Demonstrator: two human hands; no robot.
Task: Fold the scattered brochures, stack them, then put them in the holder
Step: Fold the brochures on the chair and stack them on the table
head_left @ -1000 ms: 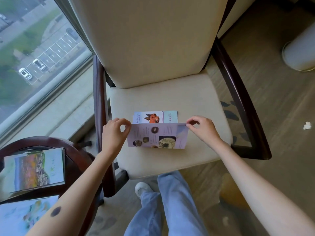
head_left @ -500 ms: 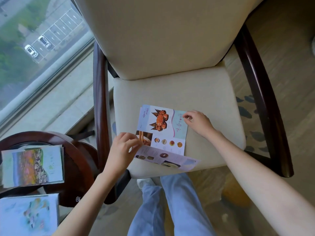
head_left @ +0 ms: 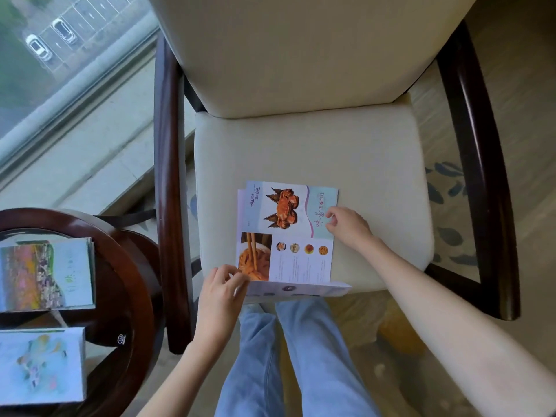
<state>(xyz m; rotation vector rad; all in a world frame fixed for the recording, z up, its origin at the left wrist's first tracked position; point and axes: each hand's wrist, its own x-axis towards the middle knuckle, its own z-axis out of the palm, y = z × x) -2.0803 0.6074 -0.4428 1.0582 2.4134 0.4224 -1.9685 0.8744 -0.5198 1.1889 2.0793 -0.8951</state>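
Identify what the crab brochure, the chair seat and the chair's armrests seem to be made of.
Crab brochure: thin paper, likely coated; it holds a crease and its near panel stands up.
Chair seat: cream upholstery, smooth and matte; fabric or leatherette, unclear.
Armrests: dark wood, probably varnished, given the glossy streaks.

This is looking like a hotel room or guest lounge high up in a building. A cream-upholstered armchair (head_left: 301,139) with dark wooden arms is standing beside a large window (head_left: 60,55), which is looking down on a car park (head_left: 51,37) far below. A round dark-wood side table (head_left: 120,266) is sitting at the chair's left, carrying printed leaflets (head_left: 45,275) along its left edge. Patterned carpet (head_left: 448,188) is showing under the chair.
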